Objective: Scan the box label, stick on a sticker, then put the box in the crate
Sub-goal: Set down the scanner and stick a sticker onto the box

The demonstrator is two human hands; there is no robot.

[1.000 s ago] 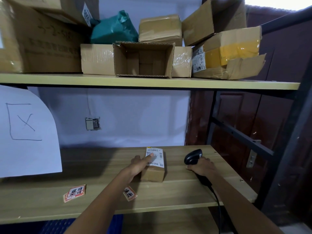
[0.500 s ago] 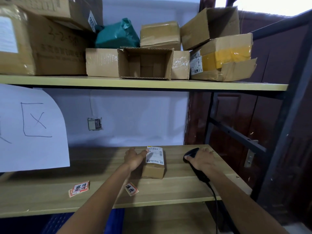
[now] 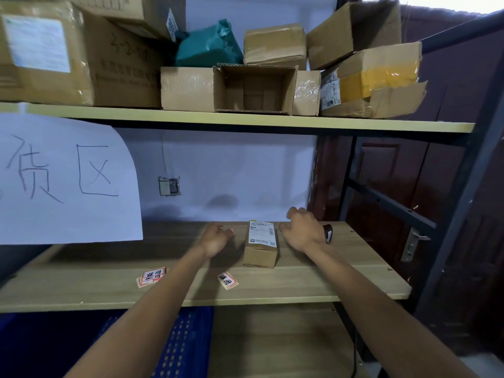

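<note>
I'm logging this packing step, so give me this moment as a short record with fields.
box: small box upright on the lower shelf, label facing up
left hand: open, left of the box, holding nothing
right hand: open, right of the box, holding nothing
scanner: on the shelf behind the right hand
stickers: stack and single sticker near the shelf's front edge
crate: blue, below the shelf

The small cardboard box is brown with a white label printed in black, yellow at its top edge. At 7 o'clock from it, the sticker is white with an orange-red border and black characters. The crate is blue. The wooden shelf has a pale grain.
</note>
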